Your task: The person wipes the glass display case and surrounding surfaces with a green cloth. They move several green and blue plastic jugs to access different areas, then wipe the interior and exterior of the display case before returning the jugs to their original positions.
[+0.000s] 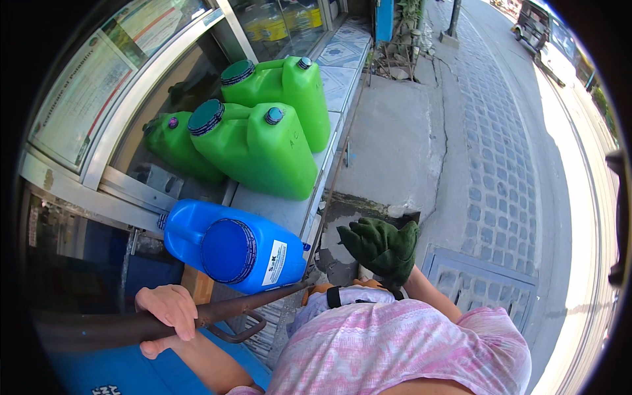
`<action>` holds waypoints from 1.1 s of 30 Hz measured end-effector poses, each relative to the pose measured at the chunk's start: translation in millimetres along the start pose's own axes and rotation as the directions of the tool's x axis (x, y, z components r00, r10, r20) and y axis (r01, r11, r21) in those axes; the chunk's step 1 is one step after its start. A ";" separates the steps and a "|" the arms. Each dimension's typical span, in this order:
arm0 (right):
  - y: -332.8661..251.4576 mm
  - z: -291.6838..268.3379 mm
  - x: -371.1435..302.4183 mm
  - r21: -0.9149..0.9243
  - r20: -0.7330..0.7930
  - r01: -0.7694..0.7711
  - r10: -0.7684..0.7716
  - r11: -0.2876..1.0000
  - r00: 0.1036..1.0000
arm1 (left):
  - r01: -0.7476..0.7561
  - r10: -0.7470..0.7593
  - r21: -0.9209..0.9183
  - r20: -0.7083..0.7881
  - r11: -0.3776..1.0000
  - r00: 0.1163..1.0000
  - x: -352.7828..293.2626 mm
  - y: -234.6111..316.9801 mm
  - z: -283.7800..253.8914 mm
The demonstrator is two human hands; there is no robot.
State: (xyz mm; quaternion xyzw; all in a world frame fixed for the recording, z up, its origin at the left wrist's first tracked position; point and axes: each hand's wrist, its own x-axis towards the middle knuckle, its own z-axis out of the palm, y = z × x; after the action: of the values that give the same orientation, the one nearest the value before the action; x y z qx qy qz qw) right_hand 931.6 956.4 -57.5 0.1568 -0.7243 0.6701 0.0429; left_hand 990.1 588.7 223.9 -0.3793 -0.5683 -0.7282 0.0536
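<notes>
My left hand point(169, 316) is wrapped round a brown metal pipe railing point(237, 305) at the lower left. At the end of my right forearm, my right hand point(413, 278) is mostly hidden by a bunched dark green cloth point(382, 247), which it appears to grip in front of my body. Just beyond the railing is a blue plastic water jug point(191, 227) with a round blue cap and a white label. Two large green jugs, one nearer point(276, 155) and one farther point(309, 99), stand on a tiled ledge point(339, 56).
Another green shape point(181, 148), maybe a reflection, shows by the glass storefront point(164, 85) on the left. A metal grate point(484, 283) and cobbled strip point(497, 178) run along the right. A vehicle point(546, 39) stands on the road at the far right.
</notes>
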 end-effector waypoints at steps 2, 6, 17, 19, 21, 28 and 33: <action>13.5 -16.0 19.3 -0.037 -0.029 -0.068 0.067 0.997 0.997 | 0.021 0.015 0.115 -0.302 0.993 0.953 -9.2 3.4 20.4; 21.1 -69.3 52.5 0.158 0.085 -0.351 0.341 0.923 0.936 | 0.126 0.096 0.311 -0.609 0.942 0.788 -1.8 4.3 49.6; 90.2 -122.9 272.8 0.993 0.107 -0.113 0.134 0.036 0.985 | 0.180 0.532 0.937 0.007 -0.300 0.847 117.7 -141.2 105.1; 95.1 -132.2 314.8 0.993 0.120 -0.120 0.053 -0.010 0.991 | 0.448 0.368 0.889 -0.449 0.093 0.814 146.4 -191.1 97.9; 99.1 -141.2 359.0 0.988 0.153 -0.155 -0.059 -0.023 0.986 | 0.526 0.206 0.848 -0.528 0.067 0.824 183.1 -238.0 74.6; 88.2 -214.0 539.4 0.874 0.096 -0.154 0.147 0.461 0.984 | 0.714 0.343 0.694 -0.695 0.092 0.632 355.2 -375.8 -59.6; 91.9 -274.3 605.9 0.935 0.352 -0.346 0.327 -0.079 0.877 | 0.947 0.129 0.106 -0.989 0.303 0.069 414.1 -433.2 -121.4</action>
State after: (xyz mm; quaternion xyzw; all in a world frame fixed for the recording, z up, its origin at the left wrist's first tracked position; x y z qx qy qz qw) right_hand 291.0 1128.4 46.5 -0.0389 -0.0676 0.9650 -0.2505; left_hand 417.3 780.5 128.8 0.4380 -0.7662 -0.3844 0.2708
